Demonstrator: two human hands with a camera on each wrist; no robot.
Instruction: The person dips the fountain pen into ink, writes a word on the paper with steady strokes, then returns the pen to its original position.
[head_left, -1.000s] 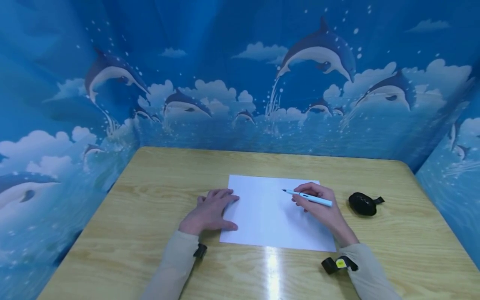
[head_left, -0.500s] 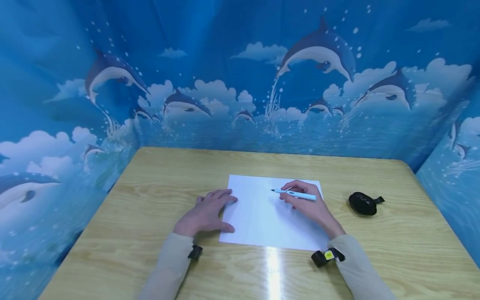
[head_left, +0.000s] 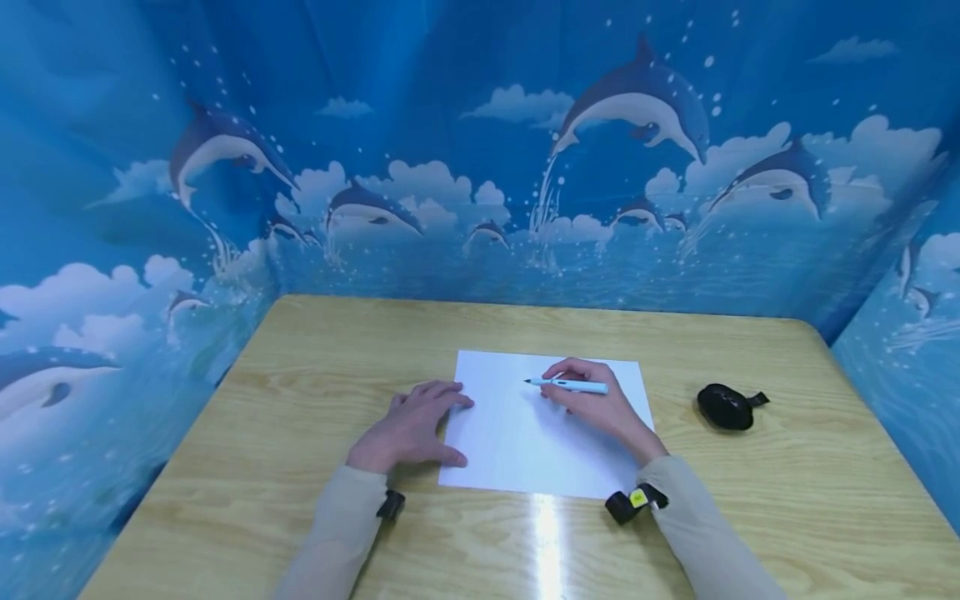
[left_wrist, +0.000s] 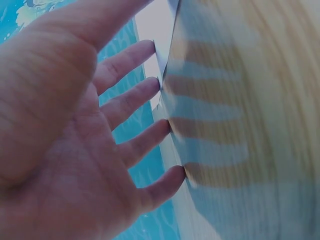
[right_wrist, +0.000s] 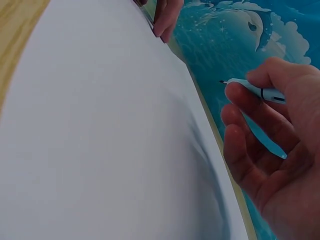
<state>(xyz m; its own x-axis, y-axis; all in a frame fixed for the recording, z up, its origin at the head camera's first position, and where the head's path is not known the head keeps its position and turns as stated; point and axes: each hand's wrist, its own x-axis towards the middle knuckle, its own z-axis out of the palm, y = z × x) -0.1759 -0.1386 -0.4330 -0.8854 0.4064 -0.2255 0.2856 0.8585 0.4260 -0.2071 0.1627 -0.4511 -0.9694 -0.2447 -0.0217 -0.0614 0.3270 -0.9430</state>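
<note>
A blank white sheet of paper (head_left: 510,458) lies on the wooden table. My right hand (head_left: 596,406) pinches a light blue pen (head_left: 581,386) between thumb and fingers over the sheet, its dark tip pointing left. In the right wrist view the pen (right_wrist: 272,95) shows its tip above the paper, apart from it. My left hand (head_left: 412,425) rests at the sheet's left edge with fingers spread. In the left wrist view the fingertips of the left hand (left_wrist: 75,145) touch down along the paper's edge and the wood beside it.
A small black pouch-like object (head_left: 724,408) with a short strap lies on the table (head_left: 300,375) to the right of the paper. Blue dolphin-printed curtains (head_left: 450,83) hang behind and at both sides. Each wrist wears a small black camera.
My right hand has moved left over the paper with the pen, which is now nearly level. My left hand has shifted slightly left, staying at the paper's left edge.
</note>
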